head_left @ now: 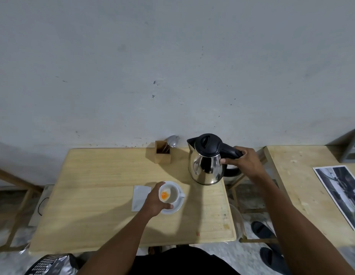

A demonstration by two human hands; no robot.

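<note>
A steel kettle (205, 165) with a black lid and handle stands at the back right of the wooden table (97, 191). My right hand (245, 162) grips its handle. A white cup (169, 194) holding something orange and white sits on a white saucer (177, 207) near the table's middle. My left hand (154, 201) wraps round the cup's left side, thumb at the front and a fingertip on the far rim.
A white sachet (140, 196) lies just left of the saucer. A wooden holder (162, 152) with cutlery stands at the back by the wall. A second table (303, 187) with a photo print (339, 193) is to the right. A silver bag (51, 263) sits lower left.
</note>
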